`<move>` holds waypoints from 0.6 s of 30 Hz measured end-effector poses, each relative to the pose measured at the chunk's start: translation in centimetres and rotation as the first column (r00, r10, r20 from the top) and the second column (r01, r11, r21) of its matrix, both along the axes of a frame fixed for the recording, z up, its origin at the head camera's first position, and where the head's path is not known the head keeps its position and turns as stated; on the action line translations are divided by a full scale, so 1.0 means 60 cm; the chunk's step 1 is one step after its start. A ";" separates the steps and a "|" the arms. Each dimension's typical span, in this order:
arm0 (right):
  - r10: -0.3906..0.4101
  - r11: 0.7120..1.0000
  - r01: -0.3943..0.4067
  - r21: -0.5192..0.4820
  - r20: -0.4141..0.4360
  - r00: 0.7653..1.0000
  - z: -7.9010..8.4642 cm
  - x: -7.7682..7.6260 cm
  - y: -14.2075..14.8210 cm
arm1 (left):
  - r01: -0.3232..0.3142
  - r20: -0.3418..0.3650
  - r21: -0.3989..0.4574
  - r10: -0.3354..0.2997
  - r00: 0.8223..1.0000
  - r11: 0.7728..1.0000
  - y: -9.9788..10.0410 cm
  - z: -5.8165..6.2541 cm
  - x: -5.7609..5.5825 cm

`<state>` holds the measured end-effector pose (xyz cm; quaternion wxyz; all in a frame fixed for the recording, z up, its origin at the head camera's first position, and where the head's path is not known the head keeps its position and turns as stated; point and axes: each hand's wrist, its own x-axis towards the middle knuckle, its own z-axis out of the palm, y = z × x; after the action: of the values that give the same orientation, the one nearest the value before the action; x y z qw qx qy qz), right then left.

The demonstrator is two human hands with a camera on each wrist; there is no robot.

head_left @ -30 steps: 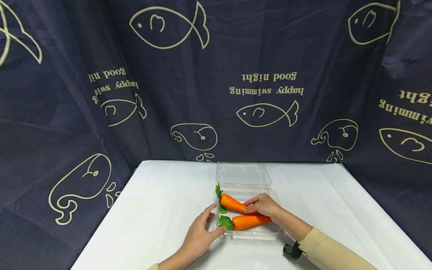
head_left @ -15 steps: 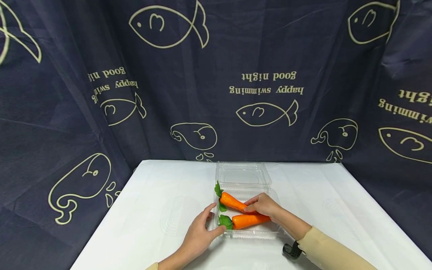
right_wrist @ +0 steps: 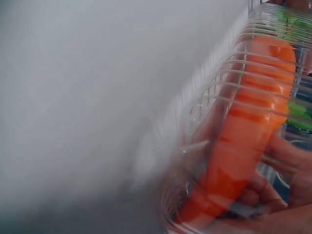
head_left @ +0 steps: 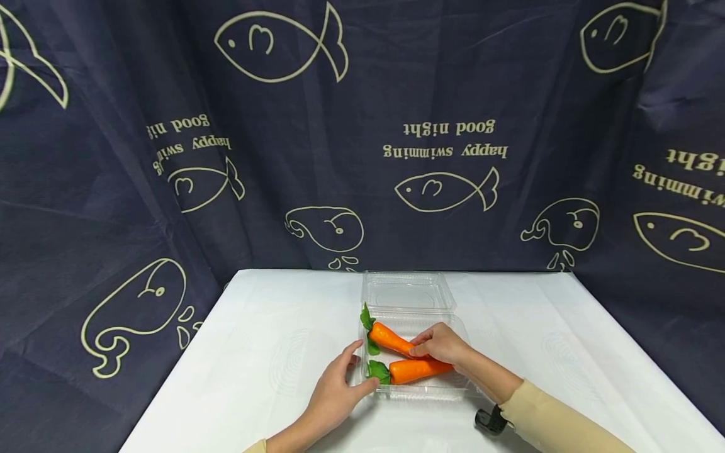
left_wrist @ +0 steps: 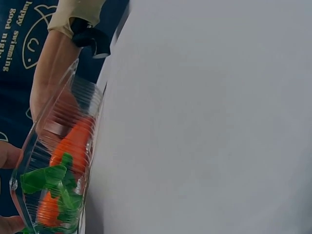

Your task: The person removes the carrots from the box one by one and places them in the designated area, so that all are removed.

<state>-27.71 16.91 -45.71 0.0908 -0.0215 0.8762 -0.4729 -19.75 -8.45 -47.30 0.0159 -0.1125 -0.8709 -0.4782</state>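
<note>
Two orange carrots with green leaves lie in a clear plastic clamshell box (head_left: pixel 457 327), leaf ends to the left. My right hand (head_left: pixel 444 346) reaches in and pinches the narrow end of the far carrot (head_left: pixel 387 338). In front of it the near carrot (head_left: pixel 416 372) lies along the box's front side, its tip hidden by my right wrist. My left hand (head_left: pixel 333 391) touches the box's left end, thumb at the front corner and fingers spread along the side. Through the ribbed wall, the left wrist view shows leaves (left_wrist: pixel 46 179) and the right wrist view a carrot (right_wrist: pixel 239 136).
The box's clear lid (head_left: pixel 404 293) lies folded back behind it on the white table (head_left: pixel 255 346). A dark fabric backdrop (head_left: pixel 362 126) with fish and whale drawings surrounds the table. A black device (head_left: pixel 490 421) sits at my right wrist.
The far carrot's leafy end rises very slightly between the first and second frames. Both hands stay almost where they were.
</note>
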 end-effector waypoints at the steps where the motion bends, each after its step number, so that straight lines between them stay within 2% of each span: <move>1: -0.001 1.000 0.001 0.000 -0.003 1.000 0.001 0.000 0.000 | -0.001 -0.001 0.000 0.001 1.000 1.000 0.000 0.000 0.000; 18: -0.050 0.998 0.050 -0.032 -0.013 0.999 0.016 -0.003 0.000 | 0.003 0.005 -0.005 -0.003 1.000 1.000 0.001 -0.001 0.002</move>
<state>-27.86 16.90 -44.76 0.0725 -0.0041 0.8695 -0.4886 -19.66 -8.42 -47.34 0.0129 -0.1127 -0.8720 -0.4762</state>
